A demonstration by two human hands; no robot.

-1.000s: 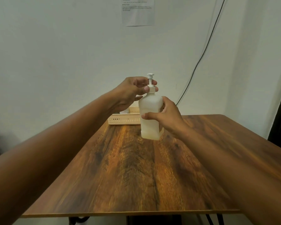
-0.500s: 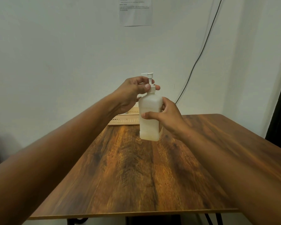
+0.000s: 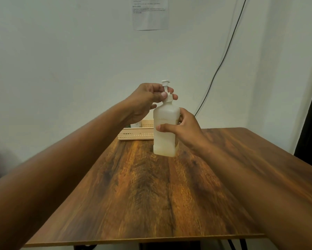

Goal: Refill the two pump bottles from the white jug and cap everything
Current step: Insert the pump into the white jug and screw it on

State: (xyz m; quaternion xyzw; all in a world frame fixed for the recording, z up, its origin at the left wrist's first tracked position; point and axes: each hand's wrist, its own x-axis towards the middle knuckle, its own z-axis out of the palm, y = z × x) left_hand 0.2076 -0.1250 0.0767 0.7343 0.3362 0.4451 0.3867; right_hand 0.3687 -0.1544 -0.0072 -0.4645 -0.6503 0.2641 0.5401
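Both your hands clamp one frosted, square-shouldered pump bottle [image 3: 165, 130] above the grained wooden table [image 3: 151, 195]: your right hand [image 3: 183, 128] wraps its body, your left hand [image 3: 148, 100] pinches the ribbed white pump collar [image 3: 168, 98].

**Frosted plastic over glossy wood grain**

The pump bottle [image 3: 165, 130] is translucent, frosted plastic with a smooth matt skin, a pale cloudy liquid showing through it. Its pump head [image 3: 166, 89] is opaque white plastic, smooth and hard-looking. Under the bottle, the table [image 3: 151, 195] has a dark brown wood-grain top with a light sheen. Behind the bottle, the basket [image 3: 136, 135] is cream plastic with a perforated wall. Above the bottle, a sheet of paper [image 3: 150, 13] lies flat and matt on the painted matt wall [image 3: 61, 60].
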